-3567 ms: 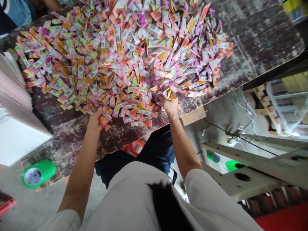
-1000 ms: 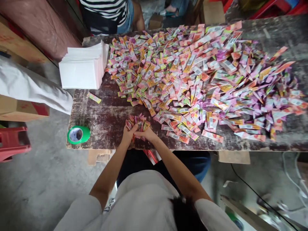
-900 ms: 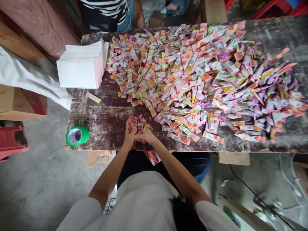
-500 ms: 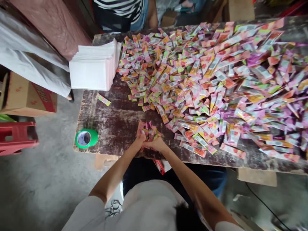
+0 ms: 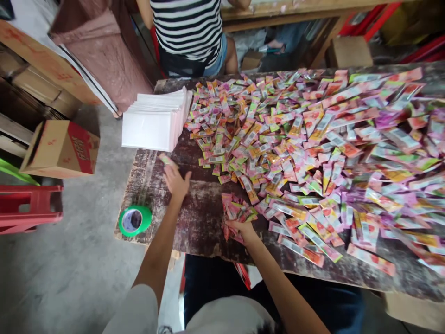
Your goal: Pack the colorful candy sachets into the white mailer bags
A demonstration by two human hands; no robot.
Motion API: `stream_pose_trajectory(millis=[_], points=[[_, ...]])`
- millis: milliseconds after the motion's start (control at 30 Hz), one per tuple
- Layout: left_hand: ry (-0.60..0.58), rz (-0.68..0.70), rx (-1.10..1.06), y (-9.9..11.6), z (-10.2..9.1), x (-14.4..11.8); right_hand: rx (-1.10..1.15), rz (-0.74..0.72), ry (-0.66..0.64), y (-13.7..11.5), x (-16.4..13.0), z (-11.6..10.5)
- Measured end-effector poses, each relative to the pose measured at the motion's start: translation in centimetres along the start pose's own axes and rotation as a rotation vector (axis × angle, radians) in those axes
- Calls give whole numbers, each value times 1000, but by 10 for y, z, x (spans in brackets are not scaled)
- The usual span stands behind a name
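Floor at left: red stool (image 5: 29, 208), carton (image 5: 60, 148). On the dark worn surface (image 5: 205, 218), near its front left corner: green tape roll (image 5: 135, 220). White envelope stack (image 5: 155, 123) at the far left corner. Left hand (image 5: 176, 182) spread, fingers extended toward a lone sachet (image 5: 168, 160) lying oblique just before the stack. Bare strip between hands. Right hand (image 5: 243, 228) pinches a bundle (image 5: 236, 211) at the front edge, long axes pointing away, fanned. Sachet pile (image 5: 330, 153) fills the right. Striped person (image 5: 189, 32) beyond.
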State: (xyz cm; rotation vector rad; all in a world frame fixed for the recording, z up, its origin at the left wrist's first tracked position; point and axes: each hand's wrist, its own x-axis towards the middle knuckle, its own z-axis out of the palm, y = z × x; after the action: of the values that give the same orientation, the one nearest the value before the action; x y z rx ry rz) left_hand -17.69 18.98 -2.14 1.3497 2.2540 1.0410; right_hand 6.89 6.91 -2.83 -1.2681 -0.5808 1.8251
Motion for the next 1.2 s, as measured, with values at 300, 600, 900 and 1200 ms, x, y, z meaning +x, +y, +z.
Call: stream_pose_trajectory(millis=[300,600,900,1200], points=[[-7,334,-25,35,1,50,-38,0,95,-11,-2,-8],[-111,134,617,9,-18,175,0,18,111,-9,-2,-17],[-312,198,576,11,-64,33,-33,-27,92,-11,-12,-20],[-572,150,334,11,-27,-148,-436,-314,167,-34,-33,-49]])
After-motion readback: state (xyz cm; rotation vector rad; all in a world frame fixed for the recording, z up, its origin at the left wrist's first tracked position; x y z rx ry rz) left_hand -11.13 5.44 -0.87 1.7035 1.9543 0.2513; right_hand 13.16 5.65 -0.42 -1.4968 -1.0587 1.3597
